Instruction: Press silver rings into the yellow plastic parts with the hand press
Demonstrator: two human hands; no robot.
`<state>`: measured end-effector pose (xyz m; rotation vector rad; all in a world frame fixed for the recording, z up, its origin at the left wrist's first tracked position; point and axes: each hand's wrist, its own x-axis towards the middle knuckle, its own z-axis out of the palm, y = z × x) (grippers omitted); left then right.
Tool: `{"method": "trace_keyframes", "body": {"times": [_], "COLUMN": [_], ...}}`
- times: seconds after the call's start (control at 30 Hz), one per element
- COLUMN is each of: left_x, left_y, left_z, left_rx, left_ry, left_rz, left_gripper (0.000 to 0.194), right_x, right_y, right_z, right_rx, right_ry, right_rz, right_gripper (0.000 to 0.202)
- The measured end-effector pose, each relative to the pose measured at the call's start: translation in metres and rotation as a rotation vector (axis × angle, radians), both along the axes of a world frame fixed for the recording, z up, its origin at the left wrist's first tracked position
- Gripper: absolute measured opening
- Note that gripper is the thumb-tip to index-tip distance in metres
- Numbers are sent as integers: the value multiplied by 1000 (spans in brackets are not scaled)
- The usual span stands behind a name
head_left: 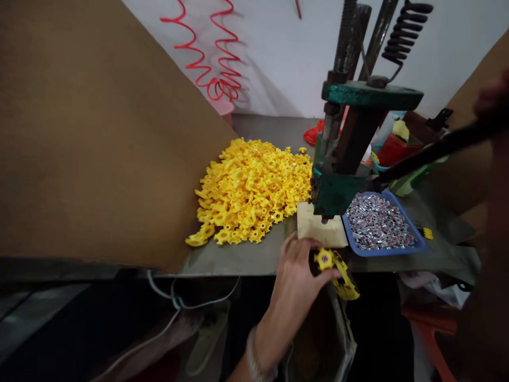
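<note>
My left hand (298, 268) pinches a yellow plastic piece (345, 281) between thumb and fingers, just in front of the table edge. Its gear-shaped end carries a small round disc (325, 259) in the middle. Up at the right edge, my right hand (492, 97), dark and blurred, is closed around the long black lever (437, 151) of a green hand press (338, 191). The press head stands over a pale block (321, 231), close above my left fingers. A big heap of similar yellow pieces (254, 185) lies left of the press.
A blue tray (368, 252) of small shiny discs sits right of the press. Below my left hand is an open bin (350, 347). Brown cardboard (99, 132) walls the left side. Red coiled hose (230, 53) hangs behind; a red container (397, 148) stands back right.
</note>
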<state>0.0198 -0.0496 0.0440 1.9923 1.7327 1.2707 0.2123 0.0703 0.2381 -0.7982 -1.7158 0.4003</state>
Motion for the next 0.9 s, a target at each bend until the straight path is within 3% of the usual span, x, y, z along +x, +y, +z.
{"method": "trace_keyframes", "body": {"times": [0.07,0.13,0.2,0.27,0.33,0.4,0.5,0.67,0.77,0.9], "left_x": [-9,-24,-41,-55,-63,-65,-62,-61,-60,-61], "left_y": [-13,-10,11,42,71,89,92,58,39,34], "left_z": [7,12,12,6,-3,-13,-25,-36,-42,-52], "left_rx": [9,30,71,71,12,11,43,43,18,27], "left_ry": [67,115,151,233,376,501,541,342,261,188], "left_rz": [-50,-42,37,129,90,100,135,141,93,60], "left_gripper": [54,43,15,19,24,25,27,34,26,21], "right_x": [3,9,16,20,21,21,22,31,36,34], "right_y": [-4,-1,7,11,11,7,2,2,0,-3], "right_z": [-16,-45,-86,-130,-166,-188,-196,-187,-185,-182], "right_rx": [84,-3,-274,-506,-551,-492,-458,-538,-513,-560], "right_ry": [139,148,-114,-464,-670,-711,-666,-492,-373,-260], "right_rz": [-39,-113,-153,-148,-192,-247,-214,-177,-226,-224], "right_gripper": [27,24,19,11,9,10,12,18,27,34]}}
